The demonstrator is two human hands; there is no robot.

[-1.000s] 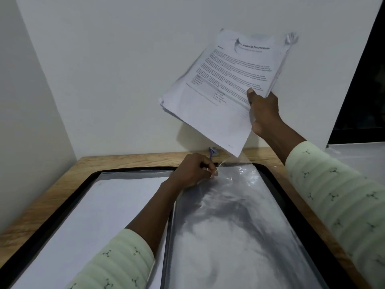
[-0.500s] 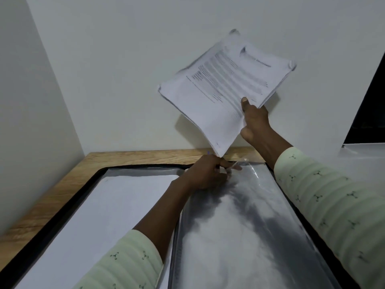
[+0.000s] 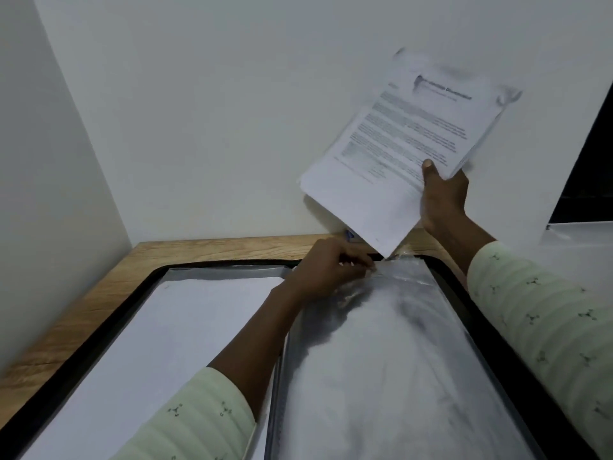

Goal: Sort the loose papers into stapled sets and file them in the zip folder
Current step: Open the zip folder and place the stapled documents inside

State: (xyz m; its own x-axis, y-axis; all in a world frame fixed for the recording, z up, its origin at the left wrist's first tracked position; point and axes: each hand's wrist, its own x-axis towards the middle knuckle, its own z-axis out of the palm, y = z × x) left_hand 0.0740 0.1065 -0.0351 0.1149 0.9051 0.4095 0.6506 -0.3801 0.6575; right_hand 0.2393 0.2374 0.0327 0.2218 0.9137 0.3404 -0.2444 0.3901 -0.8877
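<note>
Gripping the papers [image 3: 408, 141] aloft by the wall, right hand [image 3: 442, 197]: thumb on top, fingers curled behind. Thick white stack, corners curled, print too blurred to read. Its lowest corner hangs just over the folder [image 3: 381, 360] mouth. Left hand [image 3: 326, 270] pinches that mouth — clear, crinkly, glossy plastic, flat on a black mat [image 3: 99, 340] — wood-grain desk [image 3: 83, 293] beneath.

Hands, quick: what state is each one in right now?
Left hand: fingers curled, pinching the far edge of the zip folder.
Right hand: gripping the stack of papers, raised above the folder.
</note>
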